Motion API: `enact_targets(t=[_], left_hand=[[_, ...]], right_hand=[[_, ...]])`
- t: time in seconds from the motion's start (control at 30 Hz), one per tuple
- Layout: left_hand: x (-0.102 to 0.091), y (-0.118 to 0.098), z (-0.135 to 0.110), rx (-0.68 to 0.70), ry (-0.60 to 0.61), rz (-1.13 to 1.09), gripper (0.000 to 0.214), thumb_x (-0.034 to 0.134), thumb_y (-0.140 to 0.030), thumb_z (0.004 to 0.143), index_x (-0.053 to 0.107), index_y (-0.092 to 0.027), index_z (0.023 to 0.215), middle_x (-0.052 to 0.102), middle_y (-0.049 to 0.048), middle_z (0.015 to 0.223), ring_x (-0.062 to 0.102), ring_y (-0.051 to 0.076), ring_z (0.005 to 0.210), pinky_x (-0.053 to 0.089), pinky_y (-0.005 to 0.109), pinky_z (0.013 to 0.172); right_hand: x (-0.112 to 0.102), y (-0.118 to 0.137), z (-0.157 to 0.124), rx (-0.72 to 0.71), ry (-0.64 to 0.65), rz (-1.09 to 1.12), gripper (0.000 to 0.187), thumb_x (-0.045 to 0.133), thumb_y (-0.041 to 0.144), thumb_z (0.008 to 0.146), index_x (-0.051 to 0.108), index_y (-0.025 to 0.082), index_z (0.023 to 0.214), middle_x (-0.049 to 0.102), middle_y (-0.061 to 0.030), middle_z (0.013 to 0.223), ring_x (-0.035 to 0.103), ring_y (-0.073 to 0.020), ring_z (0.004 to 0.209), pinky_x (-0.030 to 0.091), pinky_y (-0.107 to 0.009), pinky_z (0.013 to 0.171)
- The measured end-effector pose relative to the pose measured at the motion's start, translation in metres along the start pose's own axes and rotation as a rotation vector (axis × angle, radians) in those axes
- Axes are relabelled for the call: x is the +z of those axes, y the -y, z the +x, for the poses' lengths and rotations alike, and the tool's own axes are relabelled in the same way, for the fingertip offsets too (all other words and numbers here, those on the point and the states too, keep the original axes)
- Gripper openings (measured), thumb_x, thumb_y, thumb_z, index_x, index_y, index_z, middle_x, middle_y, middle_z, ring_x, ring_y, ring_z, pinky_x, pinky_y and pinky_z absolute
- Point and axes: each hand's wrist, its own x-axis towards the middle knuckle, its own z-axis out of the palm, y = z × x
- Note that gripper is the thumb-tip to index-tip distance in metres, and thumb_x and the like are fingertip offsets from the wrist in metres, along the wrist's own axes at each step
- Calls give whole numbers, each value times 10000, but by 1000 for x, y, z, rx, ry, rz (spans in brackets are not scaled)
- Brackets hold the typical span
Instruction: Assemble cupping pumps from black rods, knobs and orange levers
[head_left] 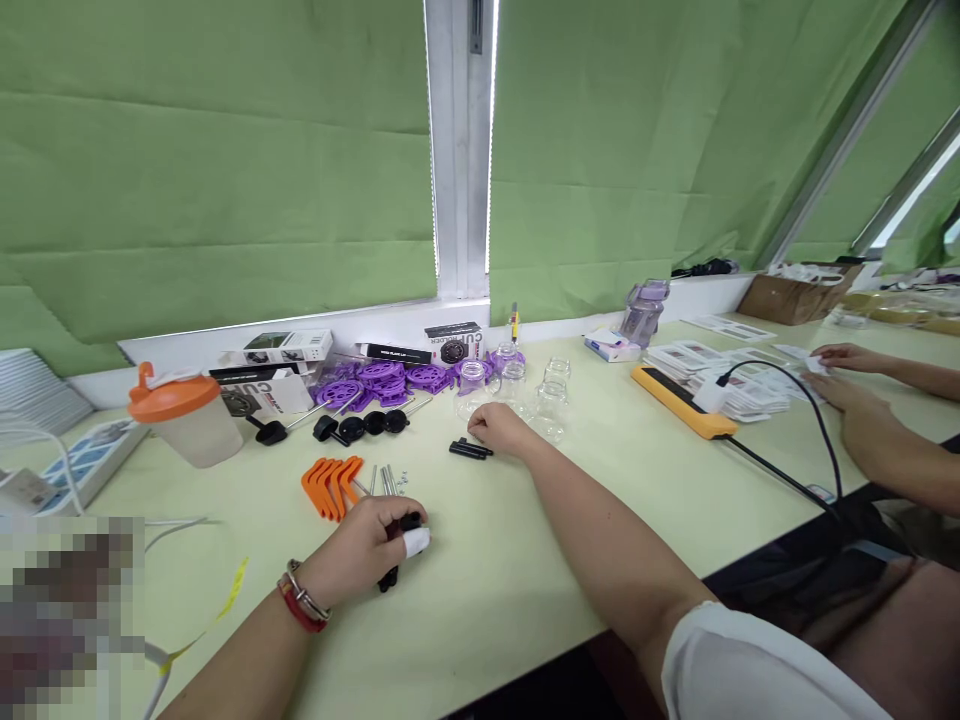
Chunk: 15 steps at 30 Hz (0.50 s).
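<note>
My left hand (367, 548) is closed over black plastic parts (388, 579) near the front of the table, a white wrap around one finger. Just beyond it lie orange angled handles (330, 487), thin metal rods (388, 481) and tiny metal bits (403, 483). My right hand (499, 428) reaches farther out, fingers curled together beside a small group of black plastic pieces (470, 449). Whatever its fingertips may pinch is hidden. Clear jars (551, 408) stand behind that hand. Black round caps (375, 423), some with rods, lie to its left.
Purple plastic parts (382, 383) and printed boxes (285, 347) line the wall. An orange-lidded cup (191, 420) stands left. On the right are a yellow power strip (682, 402) with a cable, stacked printed sheets (739, 385), a purple bottle (645, 312) and another person's hands (851, 375).
</note>
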Motion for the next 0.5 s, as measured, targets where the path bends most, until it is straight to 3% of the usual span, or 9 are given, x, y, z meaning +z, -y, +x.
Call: enact_targets(t=[0.13,0.23,0.37,0.5], left_hand=[[0,1,2,33,-3,12,296,526,-434,833,641,-161,848,563,-1,699,461,111,611,390,213,565],[0,1,3,53,-24,14,287,521,-421,840,649,-164,847,607,14,746,503,126,658,412,225,607],[1,2,5,55,-57,9,290,514,-412,843,660,-161,842,611,20,740,509,131,658,415,233,610],[1,2,6,77,-67,11,288,529,-407,837,664,-154,804,590,14,716,494,121,646,411,230,618]], right_hand=[[-8,3,-8,22,-67,111,191,521,216,790,685,141,850,672,-29,769,573,-120,669,418,-203,592],[-10,12,-17,38,-75,326,195,554,265,778,675,134,856,648,-25,727,544,-112,620,413,-208,564],[-6,37,-32,-78,86,510,167,608,270,750,681,136,819,634,-26,731,522,-109,625,405,-220,575],[0,64,-48,-319,270,441,115,622,222,752,698,151,800,618,-25,801,533,-105,682,411,-221,627]])
